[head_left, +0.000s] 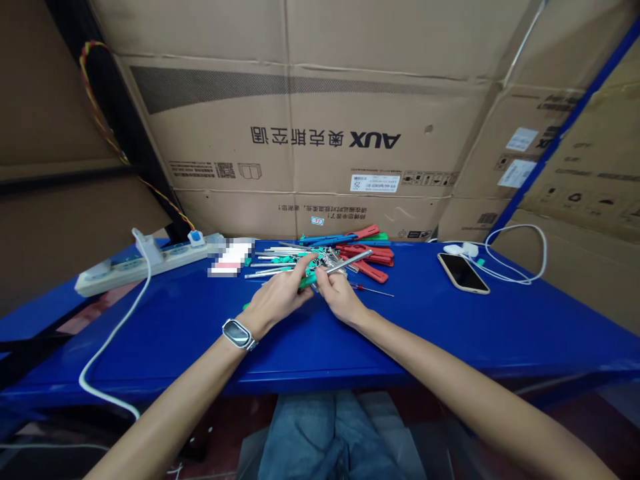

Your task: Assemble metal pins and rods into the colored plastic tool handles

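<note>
My left hand (283, 293), with a watch on its wrist, is closed around a green-handled tool (306, 281) on the blue table (425, 327). My right hand (339, 293) pinches a silver metal shaft (350, 262) that points up to the right from that handle. Both hands meet just in front of a pile of screwdrivers (280, 260) with silver shafts and green handles. Red-handled tools (370, 257) and blue and green ones (345, 237) lie behind the hands.
A phone (463, 272) lies face up at the right, with a white charger and cable (510, 257) beside it. A power strip (145, 260) sits at the left, its white cord (110, 333) trailing off the front edge. Large cardboard boxes (320, 133) stand behind the table. A thin small screwdriver (373, 290) lies right of my hands.
</note>
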`<state>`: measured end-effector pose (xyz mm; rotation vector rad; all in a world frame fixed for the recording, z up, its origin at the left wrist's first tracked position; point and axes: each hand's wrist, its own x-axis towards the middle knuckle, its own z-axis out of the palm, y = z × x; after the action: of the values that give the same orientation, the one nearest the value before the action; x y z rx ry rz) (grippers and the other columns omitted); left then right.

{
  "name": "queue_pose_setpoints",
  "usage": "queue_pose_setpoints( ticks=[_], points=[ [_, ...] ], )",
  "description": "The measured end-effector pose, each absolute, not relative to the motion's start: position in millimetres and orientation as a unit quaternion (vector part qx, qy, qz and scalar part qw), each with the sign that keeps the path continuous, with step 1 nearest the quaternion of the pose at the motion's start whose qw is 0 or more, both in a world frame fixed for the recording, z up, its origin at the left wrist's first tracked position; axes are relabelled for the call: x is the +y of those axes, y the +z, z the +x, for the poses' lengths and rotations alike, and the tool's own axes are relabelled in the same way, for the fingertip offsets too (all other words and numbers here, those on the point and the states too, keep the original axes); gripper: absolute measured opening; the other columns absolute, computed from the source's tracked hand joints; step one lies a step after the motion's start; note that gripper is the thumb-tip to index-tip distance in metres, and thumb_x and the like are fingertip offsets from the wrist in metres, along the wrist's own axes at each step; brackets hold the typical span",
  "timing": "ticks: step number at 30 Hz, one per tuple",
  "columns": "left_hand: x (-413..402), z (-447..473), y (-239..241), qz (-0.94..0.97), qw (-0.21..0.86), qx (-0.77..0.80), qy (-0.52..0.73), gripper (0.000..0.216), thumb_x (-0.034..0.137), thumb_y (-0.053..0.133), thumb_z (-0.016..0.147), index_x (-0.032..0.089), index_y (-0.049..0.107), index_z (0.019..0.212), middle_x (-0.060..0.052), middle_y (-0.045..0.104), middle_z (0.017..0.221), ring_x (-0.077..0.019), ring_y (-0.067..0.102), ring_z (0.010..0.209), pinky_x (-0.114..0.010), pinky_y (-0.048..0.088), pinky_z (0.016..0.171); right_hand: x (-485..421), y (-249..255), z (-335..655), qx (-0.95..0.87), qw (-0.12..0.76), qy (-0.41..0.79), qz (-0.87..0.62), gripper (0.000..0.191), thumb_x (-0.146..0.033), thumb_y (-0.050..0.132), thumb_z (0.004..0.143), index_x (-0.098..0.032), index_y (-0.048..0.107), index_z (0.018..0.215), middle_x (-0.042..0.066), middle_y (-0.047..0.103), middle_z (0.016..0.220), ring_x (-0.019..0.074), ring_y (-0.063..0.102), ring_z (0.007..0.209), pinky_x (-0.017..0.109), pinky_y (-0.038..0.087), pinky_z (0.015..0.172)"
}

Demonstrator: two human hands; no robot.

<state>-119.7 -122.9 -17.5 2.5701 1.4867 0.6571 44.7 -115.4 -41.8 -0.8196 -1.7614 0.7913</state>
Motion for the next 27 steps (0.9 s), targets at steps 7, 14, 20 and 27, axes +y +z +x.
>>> queue_pose_setpoints(
  ticks=[7,14,20,27],
  points=[
    [-123,-117,-19,0.845,0.047,0.479,0.232,0.059,0.028,0.053,0.092,0.026,0.031,0.147,-0.011,0.074,0.108,-0.0336,0.072,0.099,-0.034,0.053,0.069,-111,-48,39,-0.72,0.498,0.331,-0.353,0.056,-0.065,0.029,0.094,-0.022,0.037,0.059,-0.004,0.031,0.051,0.0111,0.032,0.051,0.027,0.025,0.05],
    [-123,-113,-23,0.855,0.005,0.443,0.269,0.053,0.025,0.051,0.09,0.02,0.036,0.141,-0.01,0.074,0.101,-0.0302,0.074,0.087,-0.034,0.054,0.066,-116,-44,45,-0.732,0.495,0.28,-0.374,0.046,-0.053,0.035,0.098,-0.02,0.048,0.068,-0.002,0.047,0.058,0.0131,0.044,0.057,0.026,0.033,0.056],
    [-123,-119,-18,0.877,-0.059,0.349,0.323,0.061,0.028,0.055,0.088,0.018,0.036,0.145,-0.013,0.065,0.126,-0.0279,0.066,0.112,-0.04,0.054,0.092,-108,-41,56,-0.67,0.566,0.288,-0.386,0.047,-0.057,0.04,0.093,-0.022,0.04,0.062,-0.003,0.041,0.054,0.0117,0.039,0.052,0.025,0.031,0.051],
    [-115,-139,-13,0.883,-0.091,0.399,0.228,0.035,0.043,0.039,0.102,0.019,0.062,0.113,-0.009,0.072,0.097,-0.0233,0.07,0.084,-0.031,0.052,0.071,-94,-31,77,-0.536,0.626,0.382,-0.418,0.059,-0.071,0.047,0.083,-0.026,0.025,0.052,-0.006,0.025,0.044,0.0084,0.023,0.041,0.026,0.019,0.041]
  ],
)
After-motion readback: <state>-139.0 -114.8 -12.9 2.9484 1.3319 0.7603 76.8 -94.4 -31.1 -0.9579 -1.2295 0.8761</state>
